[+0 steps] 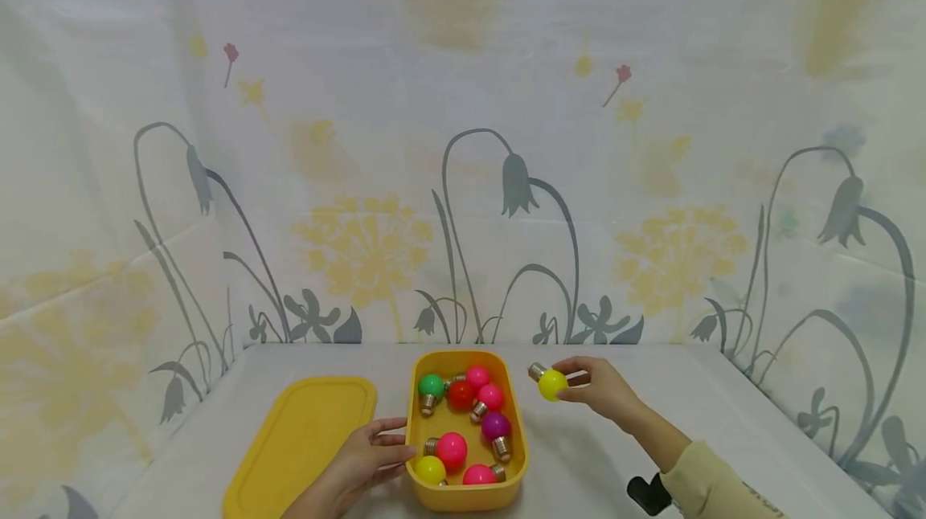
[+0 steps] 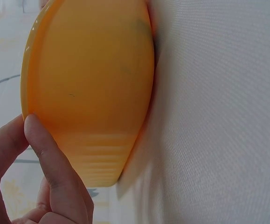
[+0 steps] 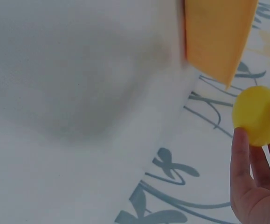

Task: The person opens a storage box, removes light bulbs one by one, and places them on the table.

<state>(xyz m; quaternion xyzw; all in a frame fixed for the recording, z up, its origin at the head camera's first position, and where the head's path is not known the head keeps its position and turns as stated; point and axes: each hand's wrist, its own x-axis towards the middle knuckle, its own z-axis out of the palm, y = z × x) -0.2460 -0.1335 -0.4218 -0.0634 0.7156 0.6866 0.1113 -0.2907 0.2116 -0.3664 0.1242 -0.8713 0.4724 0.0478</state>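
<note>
My right hand [image 1: 596, 390] pinches a yellow light bulb [image 1: 553, 384] between thumb and fingers, above the table to the right of the box. The bulb's metal screw base points up and left. In the right wrist view the same bulb [image 3: 255, 115] shows only its round globe. My left hand [image 1: 369, 455] holds the left rim of a yellow plastic box [image 1: 463, 498]; in the left wrist view fingertips meet near that rim. Several bulbs lie loose inside: a green one [image 1: 431, 386], a red one [image 1: 460, 395], a purple one [image 1: 496, 426], another yellow [image 1: 430, 469], and several pink.
A yellow lid [image 1: 304, 439] lies flat on the white table [image 1: 579, 463], left of the box. Near the right sleeve [image 1: 712, 479] is a black object [image 1: 647, 495], partly hidden. Behind the table hangs a flower-patterned cloth [image 1: 463, 262].
</note>
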